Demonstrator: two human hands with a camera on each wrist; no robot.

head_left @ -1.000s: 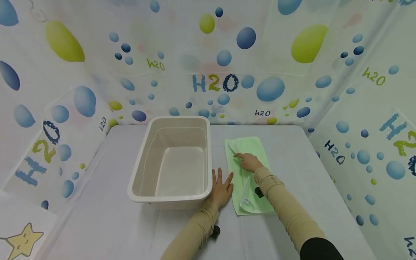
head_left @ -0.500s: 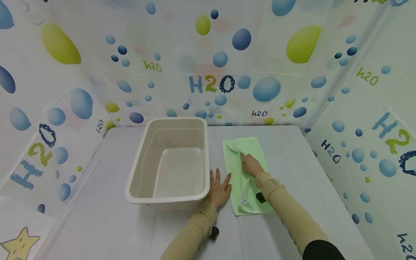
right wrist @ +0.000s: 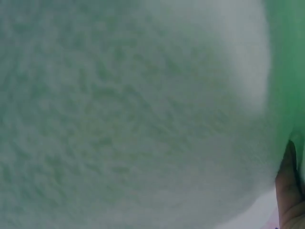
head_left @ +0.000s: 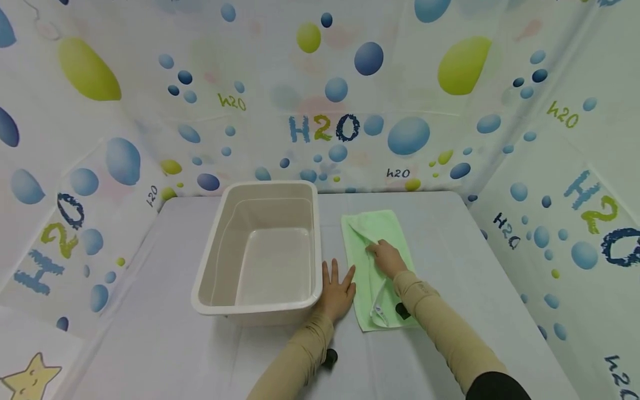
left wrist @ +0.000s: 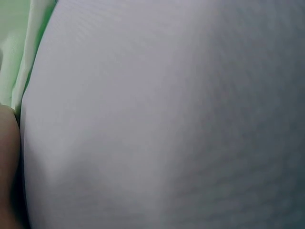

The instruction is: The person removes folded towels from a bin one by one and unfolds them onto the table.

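Observation:
A light green towel (head_left: 361,266) lies folded on the table, right of a beige plastic basin (head_left: 320,250). My right hand (head_left: 387,258) is over its middle, fingertips pinching the loose edge of the upper layer, which shows a raised crease. In the right wrist view the towel (right wrist: 119,119) fills most of the picture, with a thumb (right wrist: 288,191) at the right edge. A white tag (head_left: 380,315) shows at the towel's near end. My left hand (head_left: 337,291) rests flat on the table between basin and towel, fingers spread.
The table has a white cover (head_left: 160,289). Patterned curtains (head_left: 280,66) with bubble prints stand behind it and at both sides. Small dark devices sit under both wrists, one a black piece (head_left: 330,357) by the left wrist.
My right hand has drawn slightly toward me along the towel, its index finger first extended, now more bent. The left hand stays beside the basin. The head view has shifted a little.

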